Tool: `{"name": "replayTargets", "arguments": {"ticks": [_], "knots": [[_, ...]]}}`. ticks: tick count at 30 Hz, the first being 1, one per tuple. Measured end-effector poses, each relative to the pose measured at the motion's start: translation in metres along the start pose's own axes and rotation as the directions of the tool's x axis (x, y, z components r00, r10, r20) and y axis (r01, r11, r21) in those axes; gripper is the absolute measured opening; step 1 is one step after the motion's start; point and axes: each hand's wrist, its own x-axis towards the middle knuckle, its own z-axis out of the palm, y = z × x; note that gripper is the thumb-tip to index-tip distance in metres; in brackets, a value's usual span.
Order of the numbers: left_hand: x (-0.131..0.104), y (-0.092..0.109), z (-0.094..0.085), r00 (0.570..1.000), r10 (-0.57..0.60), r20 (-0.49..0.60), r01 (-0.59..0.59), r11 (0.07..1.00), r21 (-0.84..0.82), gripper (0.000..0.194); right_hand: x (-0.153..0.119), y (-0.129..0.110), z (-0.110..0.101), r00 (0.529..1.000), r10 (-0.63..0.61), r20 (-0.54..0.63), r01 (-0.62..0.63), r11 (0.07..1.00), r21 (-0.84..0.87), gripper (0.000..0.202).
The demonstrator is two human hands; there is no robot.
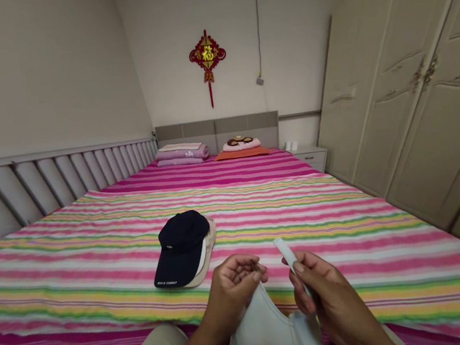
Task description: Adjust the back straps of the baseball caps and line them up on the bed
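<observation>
A pale cap (268,342) hangs below my hands at the bottom centre, and an eyelet shows in its fabric. My left hand (234,287) pinches one edge of its back opening; a small dark piece, perhaps a buckle, shows between the fingertips. Between thumb and fingers of my right hand (328,296) is the cap's strap (285,252), with its free end pointing up and away. The two hands are apart. Ahead and to the left, a navy cap (185,240) lies on the bed, stacked on a white one and a beige cap (211,241).
A striped sheet (304,207) covers the bed in front of me. Folded purple bedding (182,154) and a pink pillow (242,144) lie by the headboard (189,132). A railing (61,174) runs along the left; a wardrobe (407,82) and a nightstand (309,156) stand on the right.
</observation>
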Motion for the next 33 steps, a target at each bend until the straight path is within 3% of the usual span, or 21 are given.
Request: {"name": "replayTargets", "arguments": {"ticks": [3, 6, 8, 13, 15, 19, 23, 28, 33], "knots": [[0.006, -0.002, 0.0, 0.997, -0.077, 0.026, 0.081, 0.964, -0.253, 0.02, -0.001, -0.001, -0.003, 0.994, 0.079, 0.069, -0.088, 0.986, 0.139, 0.02], [0.012, -0.006, 0.0, 0.995, -0.099, 0.028, 0.102, 0.922, -0.374, 0.021, -0.003, 0.0, -0.004, 0.983, 0.133, 0.13, -0.16, 0.961, 0.227, 0.024], [0.015, -0.009, -0.001, 0.997, -0.07, 0.036, 0.078, 0.932, -0.355, 0.021, -0.006, 0.0, -0.004, 0.975, 0.158, 0.156, -0.195, 0.947, 0.257, 0.024], [0.016, -0.01, -0.008, 0.998, 0.02, 0.062, -0.017, 0.999, -0.049, 0.024, -0.012, -0.008, -0.004, 0.97, 0.165, 0.179, -0.214, 0.928, 0.305, 0.019], [0.015, -0.009, -0.012, 0.998, 0.012, 0.057, -0.012, 1.0, -0.005, 0.024, -0.012, -0.014, -0.006, 0.971, 0.155, 0.182, -0.207, 0.926, 0.316, 0.018], [0.015, -0.009, -0.021, 0.992, -0.071, 0.108, 0.079, 0.994, -0.074, 0.019, -0.008, -0.016, -0.006, 0.971, 0.158, 0.179, -0.208, 0.926, 0.315, 0.017], [0.012, -0.013, -0.028, 0.976, -0.177, 0.131, 0.201, 0.957, -0.208, 0.022, -0.002, 0.0, 0.0, 0.96, 0.214, 0.178, -0.256, 0.93, 0.264, 0.019], [0.009, -0.017, -0.025, 0.969, -0.218, 0.115, 0.246, 0.851, -0.464, 0.024, 0.004, 0.026, 0.012, 0.951, 0.271, 0.147, -0.292, 0.944, 0.153, 0.023], [0.008, -0.02, -0.023, 0.963, -0.248, 0.107, 0.267, 0.816, -0.513, 0.026, 0.006, 0.031, 0.02, 0.955, 0.248, 0.163, -0.269, 0.956, 0.121, 0.024]]}}
